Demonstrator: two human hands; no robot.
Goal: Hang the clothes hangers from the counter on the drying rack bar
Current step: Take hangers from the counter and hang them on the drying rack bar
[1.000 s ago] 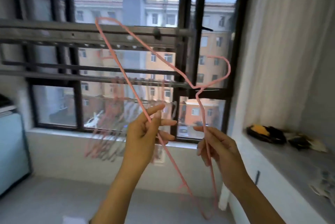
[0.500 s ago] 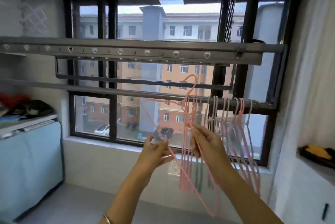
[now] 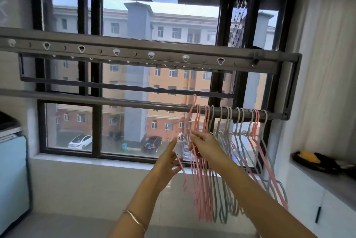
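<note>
A grey drying rack bar [image 3: 119,101] runs across the window. Several pink, grey and white wire hangers [image 3: 229,160] hang from its right end. A pink hanger [image 3: 192,110] has its hook at the bar, left of that row. My right hand [image 3: 206,144] pinches this hanger's wire just under the hook. My left hand [image 3: 169,158] is beside the hanger's lower part, fingers stretched out, touching the wire at most lightly.
A counter [image 3: 327,182] on the right carries a black and yellow object [image 3: 310,158]. A light blue cabinet [image 3: 11,176] stands at the left. The upper rack rail [image 3: 134,51] has holes along it. A white curtain [image 3: 331,64] hangs at the right.
The pink hanger has gone from tilted in front of me up to the bar, its hook now at the rail beside the others. My left hand has loosened off the wire.
</note>
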